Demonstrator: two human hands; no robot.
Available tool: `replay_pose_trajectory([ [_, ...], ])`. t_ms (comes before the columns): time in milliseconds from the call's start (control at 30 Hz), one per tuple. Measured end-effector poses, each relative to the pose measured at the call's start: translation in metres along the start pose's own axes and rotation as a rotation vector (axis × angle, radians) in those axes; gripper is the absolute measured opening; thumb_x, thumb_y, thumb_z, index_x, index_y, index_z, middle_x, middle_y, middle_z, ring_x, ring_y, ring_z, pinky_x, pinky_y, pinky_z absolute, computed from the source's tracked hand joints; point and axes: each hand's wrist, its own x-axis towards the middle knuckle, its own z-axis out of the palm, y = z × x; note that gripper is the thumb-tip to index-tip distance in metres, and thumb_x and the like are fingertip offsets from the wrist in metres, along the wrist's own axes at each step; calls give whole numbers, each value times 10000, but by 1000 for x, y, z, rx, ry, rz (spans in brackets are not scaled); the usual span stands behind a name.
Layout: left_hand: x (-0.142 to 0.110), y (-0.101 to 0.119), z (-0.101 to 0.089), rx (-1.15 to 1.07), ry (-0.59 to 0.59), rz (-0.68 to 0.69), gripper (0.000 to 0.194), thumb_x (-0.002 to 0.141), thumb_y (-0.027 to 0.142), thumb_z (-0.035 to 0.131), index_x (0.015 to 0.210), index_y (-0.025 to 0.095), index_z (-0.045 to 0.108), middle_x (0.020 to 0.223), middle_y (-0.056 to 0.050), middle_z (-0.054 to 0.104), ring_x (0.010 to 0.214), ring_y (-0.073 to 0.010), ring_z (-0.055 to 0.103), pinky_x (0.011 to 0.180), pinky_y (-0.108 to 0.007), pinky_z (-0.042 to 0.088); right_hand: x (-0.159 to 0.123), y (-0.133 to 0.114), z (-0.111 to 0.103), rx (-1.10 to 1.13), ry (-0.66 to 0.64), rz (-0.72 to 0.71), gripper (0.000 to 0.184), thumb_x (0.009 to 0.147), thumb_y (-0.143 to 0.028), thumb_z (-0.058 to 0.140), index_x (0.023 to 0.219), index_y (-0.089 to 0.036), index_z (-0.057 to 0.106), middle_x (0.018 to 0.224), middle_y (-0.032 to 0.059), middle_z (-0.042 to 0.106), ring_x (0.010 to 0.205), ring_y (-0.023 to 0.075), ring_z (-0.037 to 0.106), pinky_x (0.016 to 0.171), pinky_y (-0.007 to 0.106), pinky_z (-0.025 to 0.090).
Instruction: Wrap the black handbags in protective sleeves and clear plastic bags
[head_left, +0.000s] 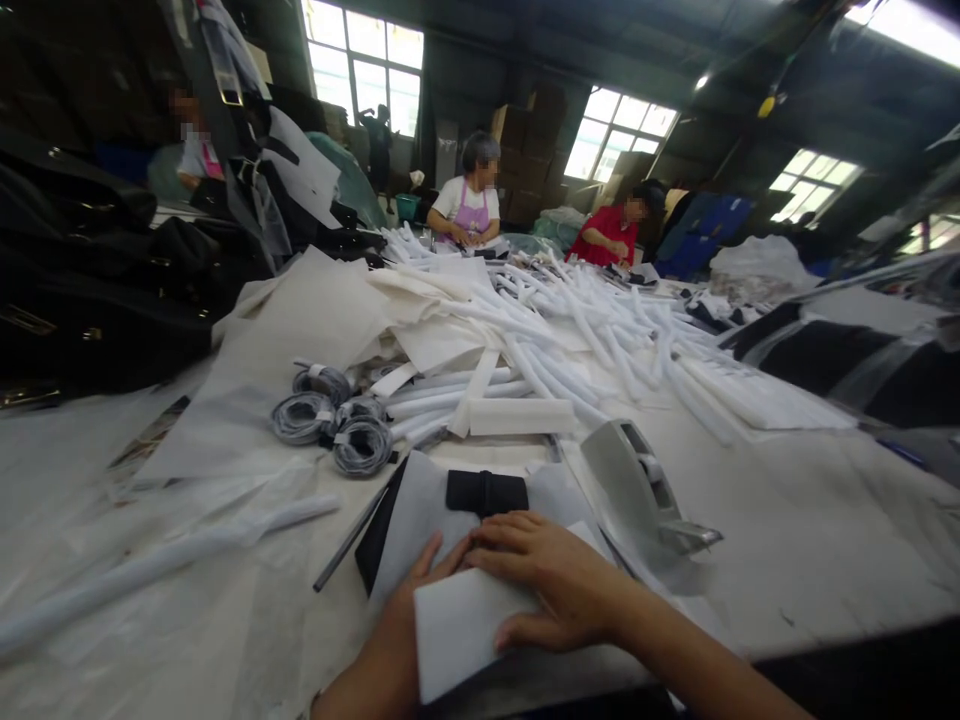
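In front of me lies a black bag (373,548), partly covered by pale tissue (416,510). A black strap piece (487,493) with a band around its middle shows on top. My left hand (420,600) rests flat on the bag, fingers stretched out, its back partly covered by a white sheet (461,635). My right hand (547,575) lies over that sheet, thumb on its surface, seemingly holding it. Its fingertips reach my left fingers. What lies under the right palm is hidden.
Coiled grey cords (362,445) lie beyond the bag, left of a folded white strip (521,416). A grey tape dispenser (630,490) stands at right. White tubes (555,350) are heaped behind. Black bags (90,280) pile up at left. Two co-workers sit across the table.
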Motion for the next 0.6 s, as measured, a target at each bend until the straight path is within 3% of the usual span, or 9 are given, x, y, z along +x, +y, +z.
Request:
replay_pose_trajectory([
  [100,10,0,-23,-47,-44,42,424,1022,288,467,1445,286,489,1420,7,605,1283,-240,577,1170,-441,354,-5,10,19,18,125,148,691,792,-587,738,1402,-309,566,1421,126,567,1264,331,532,1062,464,417],
  [233,19,-6,-48,-122,-243,51,510,983,126,470,1461,304,450,1450,18,577,1295,-184,562,1226,-430,241,-10,27,30,205,334,318,463,821,-506,747,1241,-315,703,1103,77,716,1029,260,655,934,381,512],
  [333,16,-11,-50,-123,-385,24,651,918,14,436,1518,253,358,1547,-27,461,1405,-194,445,1227,-434,223,-10,36,12,269,443,415,368,933,-456,616,1235,-266,707,1127,79,735,1054,253,671,960,394,511],
  [467,8,-13,-41,-60,-439,25,795,856,-59,395,1562,269,236,1634,-32,285,1485,-220,307,1219,-525,186,-2,27,-29,308,507,489,359,993,-418,513,1265,-264,690,1229,71,720,1134,265,652,1018,429,468],
  [533,7,-12,-40,-63,-421,27,757,889,-41,402,1558,280,252,1605,-21,357,1461,-212,357,1212,-498,229,6,15,-39,315,472,472,312,964,-412,571,1207,-290,726,1156,49,744,1069,253,673,978,399,485],
  [600,8,-10,-41,-103,-378,13,719,915,-26,425,1545,295,296,1542,-6,468,1382,-198,477,1183,-431,323,17,7,-34,274,419,422,266,949,-391,605,1163,-322,746,1045,26,755,974,224,688,914,357,505],
])
